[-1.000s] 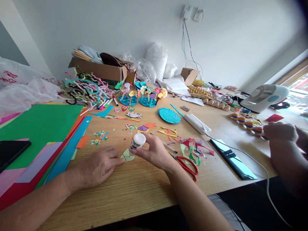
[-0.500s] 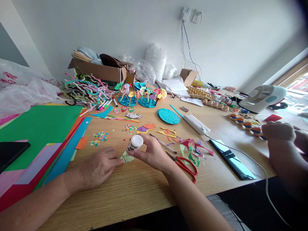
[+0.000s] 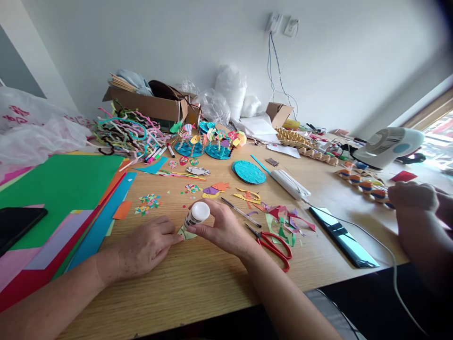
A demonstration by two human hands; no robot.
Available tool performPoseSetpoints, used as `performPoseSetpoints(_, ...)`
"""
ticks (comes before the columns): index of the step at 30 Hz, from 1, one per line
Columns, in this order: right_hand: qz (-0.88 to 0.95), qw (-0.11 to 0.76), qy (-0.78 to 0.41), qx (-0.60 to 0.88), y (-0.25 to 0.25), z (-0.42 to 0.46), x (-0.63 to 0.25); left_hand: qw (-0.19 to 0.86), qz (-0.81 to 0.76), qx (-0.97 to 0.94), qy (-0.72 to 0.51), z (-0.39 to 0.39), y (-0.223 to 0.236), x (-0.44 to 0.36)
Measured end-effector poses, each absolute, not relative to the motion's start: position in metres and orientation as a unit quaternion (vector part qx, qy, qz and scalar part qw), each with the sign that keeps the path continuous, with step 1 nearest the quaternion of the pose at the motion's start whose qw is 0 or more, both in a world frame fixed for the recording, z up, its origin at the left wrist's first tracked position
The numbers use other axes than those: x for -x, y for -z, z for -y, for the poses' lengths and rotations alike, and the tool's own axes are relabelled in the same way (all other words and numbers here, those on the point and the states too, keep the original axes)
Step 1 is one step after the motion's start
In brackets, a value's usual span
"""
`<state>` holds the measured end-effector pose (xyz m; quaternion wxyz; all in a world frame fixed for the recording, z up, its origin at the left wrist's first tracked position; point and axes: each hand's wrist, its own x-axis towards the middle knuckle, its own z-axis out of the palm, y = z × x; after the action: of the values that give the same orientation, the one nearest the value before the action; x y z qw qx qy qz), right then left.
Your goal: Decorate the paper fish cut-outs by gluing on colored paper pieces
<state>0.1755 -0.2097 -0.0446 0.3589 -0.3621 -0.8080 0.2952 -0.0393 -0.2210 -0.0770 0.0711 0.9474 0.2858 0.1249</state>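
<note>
In my right hand (image 3: 224, 226), closed around it, a white glue stick (image 3: 198, 213) stands tilted over a small pale green paper cut-out (image 3: 187, 234). The lower end of the glue stick is hidden behind my fingers and the cut-out's edge. My left hand (image 3: 148, 245) rests on the table with its fingers together, a fingertip pressing the cut-out's left edge. Orange, purple and yellow paper fish (image 3: 215, 190) lie just beyond. To the right of my right hand are a pen (image 3: 240, 211) and red-handled scissors (image 3: 274, 245).
Coloured paper sheets (image 3: 63, 189) and a black phone (image 3: 21, 229) lie at left. Paper scraps (image 3: 288, 219), a dark glossy slab (image 3: 343, 236) and a white cable (image 3: 392, 264) are at right. Another person's hands (image 3: 414, 198) are at the right edge. Blue discs (image 3: 248, 172) lie mid-table.
The view has shifted slightly. The glue stick has tilted or moved a little over the pale green cut-out; both hands otherwise stay in place.
</note>
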Motion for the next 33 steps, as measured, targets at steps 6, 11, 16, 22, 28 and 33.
performPoseSetpoints(6,0.808,0.361,-0.294,0.360,0.046,0.209,-0.174,0.072,-0.285,-0.948,-0.120,0.222,0.078,0.040)
performPoseSetpoints(11,0.808,0.358,-0.297,0.362,0.046,0.209,-0.173,0.072,-0.281,-0.948,-0.131,0.221,0.078,0.041)
performPoseSetpoints(16,0.808,0.356,-0.293,0.367,0.046,0.208,-0.172,0.072,-0.282,-0.948,-0.130,0.221,0.078,0.040)
performPoseSetpoints(22,0.796,0.366,-0.296,0.381,0.043,0.209,-0.178,0.080,-0.286,-0.948,-0.117,0.221,0.077,0.040)
performPoseSetpoints(28,0.797,0.345,-0.291,0.402,0.040,0.212,-0.186,0.081,-0.293,-0.947,-0.105,0.222,0.076,0.041)
performPoseSetpoints(33,0.787,0.359,-0.291,0.408,0.039,0.211,-0.184,0.082,-0.292,-0.947,-0.107,0.222,0.077,0.040)
